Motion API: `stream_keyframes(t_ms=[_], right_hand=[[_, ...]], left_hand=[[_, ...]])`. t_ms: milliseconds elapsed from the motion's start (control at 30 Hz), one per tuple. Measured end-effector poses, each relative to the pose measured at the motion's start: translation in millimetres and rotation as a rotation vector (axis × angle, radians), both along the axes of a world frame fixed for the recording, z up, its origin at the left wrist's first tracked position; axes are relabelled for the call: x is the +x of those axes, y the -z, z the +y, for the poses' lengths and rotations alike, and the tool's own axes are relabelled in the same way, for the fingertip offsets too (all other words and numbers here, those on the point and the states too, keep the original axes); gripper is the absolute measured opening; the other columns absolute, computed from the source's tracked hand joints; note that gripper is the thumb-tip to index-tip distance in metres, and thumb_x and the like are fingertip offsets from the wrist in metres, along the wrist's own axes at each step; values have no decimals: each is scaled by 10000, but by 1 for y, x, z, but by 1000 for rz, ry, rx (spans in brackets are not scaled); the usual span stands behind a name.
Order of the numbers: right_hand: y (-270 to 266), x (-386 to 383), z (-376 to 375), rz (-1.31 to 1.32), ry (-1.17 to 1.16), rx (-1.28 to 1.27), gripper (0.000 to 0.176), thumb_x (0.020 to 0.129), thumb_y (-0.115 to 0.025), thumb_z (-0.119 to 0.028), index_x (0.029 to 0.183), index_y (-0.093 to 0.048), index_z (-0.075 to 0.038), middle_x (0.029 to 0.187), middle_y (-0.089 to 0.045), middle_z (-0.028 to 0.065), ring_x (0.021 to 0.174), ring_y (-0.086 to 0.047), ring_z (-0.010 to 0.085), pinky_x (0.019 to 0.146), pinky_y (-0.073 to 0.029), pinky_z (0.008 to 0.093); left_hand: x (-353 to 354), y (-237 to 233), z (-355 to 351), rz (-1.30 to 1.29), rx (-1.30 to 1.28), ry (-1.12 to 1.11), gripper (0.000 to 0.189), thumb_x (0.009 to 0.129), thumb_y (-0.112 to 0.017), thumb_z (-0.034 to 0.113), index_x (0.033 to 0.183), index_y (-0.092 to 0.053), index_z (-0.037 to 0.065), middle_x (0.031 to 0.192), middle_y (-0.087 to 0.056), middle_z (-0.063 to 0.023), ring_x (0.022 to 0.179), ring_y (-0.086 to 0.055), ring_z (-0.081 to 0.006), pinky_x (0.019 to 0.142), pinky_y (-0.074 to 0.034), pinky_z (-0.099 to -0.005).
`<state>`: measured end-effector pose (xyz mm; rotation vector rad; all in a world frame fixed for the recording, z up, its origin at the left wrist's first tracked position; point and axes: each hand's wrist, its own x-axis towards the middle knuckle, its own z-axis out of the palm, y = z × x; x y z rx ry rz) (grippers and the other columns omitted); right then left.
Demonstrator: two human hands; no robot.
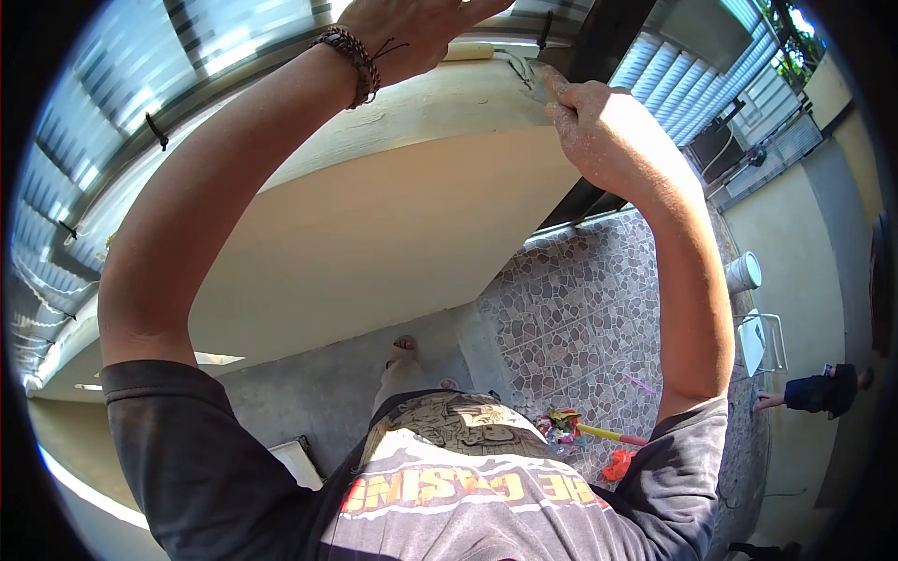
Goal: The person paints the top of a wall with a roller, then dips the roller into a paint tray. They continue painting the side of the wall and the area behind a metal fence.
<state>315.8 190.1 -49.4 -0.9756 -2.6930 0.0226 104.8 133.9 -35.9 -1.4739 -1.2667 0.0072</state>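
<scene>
My right hand [603, 126], dusted with pale powder, is closed round the handle of what looks like a putty knife [533, 82]. Its grey, smeared blade lies against the top of the cream wall [402, 210]. My left hand [416, 37] is raised at the top edge of the view, above the same wall top. A finger stretches to the right, and the rest of the fingers are cut off by the frame. A braided bracelet [352, 64] circles that wrist. Just below the left hand is a short pale-yellow strip [468, 51].
Corrugated translucent sheeting [224, 37] runs behind the wall top, beside a dark post [608, 42]. Stone-patterned tiles [571, 299] cover the floor below. A white bucket [744, 272], a white chair [753, 341] and another person [823, 391] are at right. Colourful items with a yellow stick [599, 432] lie nearby.
</scene>
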Motion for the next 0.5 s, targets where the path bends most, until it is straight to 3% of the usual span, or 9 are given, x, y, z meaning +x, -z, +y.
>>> stream_keyframes(t_ms=[333, 500], right_hand=[[-12, 49, -25, 42, -107, 10, 338, 940, -487, -181, 1203, -595, 1, 757, -625, 254, 668, -645, 352, 680, -504, 407], [2, -21, 16, -61, 47, -13, 347, 937, -494, -186, 1236, -594, -40, 821, -651, 247, 687, -656, 335, 710, -526, 390]], left_hand=[[-9, 4, 7, -36, 8, 107, 449, 815, -583, 155, 1261, -531, 159, 1524, -244, -151, 1426, -107, -419, 1076, -58, -742], [-8, 4, 7, -6, 33, 104, 418, 813, -592, 156, 1228, -543, 155, 1507, -285, -131, 1422, -137, -408, 1077, -71, -746]])
